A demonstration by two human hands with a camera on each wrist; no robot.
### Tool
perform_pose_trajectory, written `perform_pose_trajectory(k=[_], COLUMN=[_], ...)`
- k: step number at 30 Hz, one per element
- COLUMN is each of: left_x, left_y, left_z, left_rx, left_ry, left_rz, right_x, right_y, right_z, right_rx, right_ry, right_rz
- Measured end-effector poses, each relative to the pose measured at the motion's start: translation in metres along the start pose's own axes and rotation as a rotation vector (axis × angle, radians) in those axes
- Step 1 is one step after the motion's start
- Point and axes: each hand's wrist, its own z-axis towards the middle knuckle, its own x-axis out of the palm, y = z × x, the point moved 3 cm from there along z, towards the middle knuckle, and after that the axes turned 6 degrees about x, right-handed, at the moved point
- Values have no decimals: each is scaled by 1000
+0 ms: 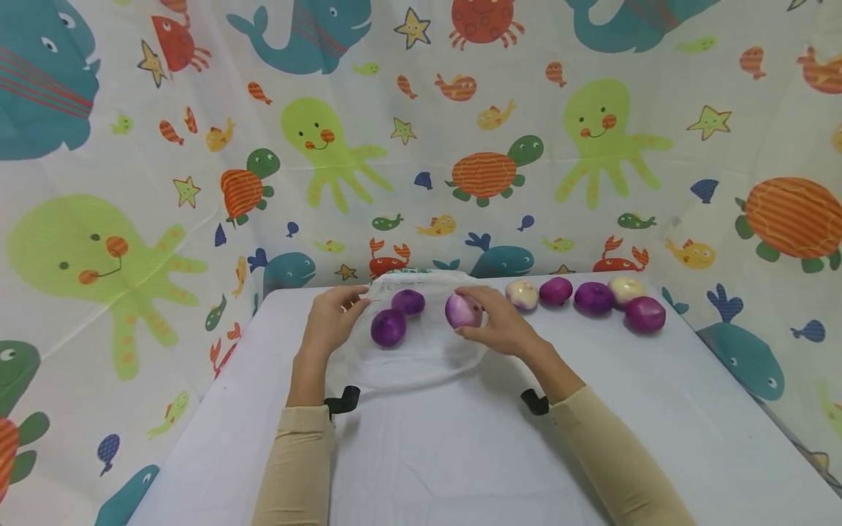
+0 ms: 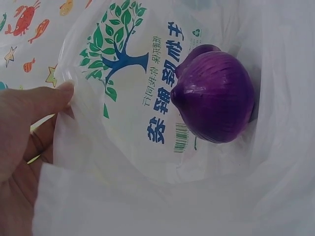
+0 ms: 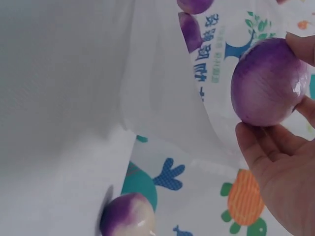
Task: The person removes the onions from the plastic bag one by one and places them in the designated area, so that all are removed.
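A white plastic bag (image 1: 421,369) with a printed tree lies on the table, its mouth facing me. Inside it are two purple onions, the nearer onion (image 1: 388,327) and the farther onion (image 1: 408,302). My left hand (image 1: 332,321) pinches the bag's left edge between thumb and fingers, as the left wrist view shows near the thumb (image 2: 64,93). With thumb and fingertips, my right hand (image 1: 503,321) grips a paler purple onion (image 3: 268,81) at the right side of the bag's mouth. In the right wrist view, the bag's film partly covers the onions inside.
Right of the bag, several onions stand in a loose row at the table's back: a whitish onion (image 1: 522,295), purple ones such as the rightmost onion (image 1: 645,315), and another pale one (image 1: 625,291). A curtain (image 1: 421,197) printed with sea animals hangs behind the white table (image 1: 460,453).
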Motion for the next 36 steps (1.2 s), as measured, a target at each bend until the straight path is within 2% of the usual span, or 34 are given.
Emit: perform_pose_trajectory(k=[11, 18, 29, 36], left_x=[-1, -1, 1, 0], left_y=[-2, -2, 1, 1], left_z=[-1, -1, -1, 0], left_rx=[-5, -5, -11, -17], left_ry=[-11, -7, -1, 1], left_rz=[2, 5, 8, 4], right_x=[-19, -30, -51, -68], right_y=[-2, -8, -15, -22], right_z=[-3, -4, -7, -10], right_rx=[56, 51, 89, 106], right_ry=[-44, -95, -140, -194], right_rz=[8, -8, 94, 86])
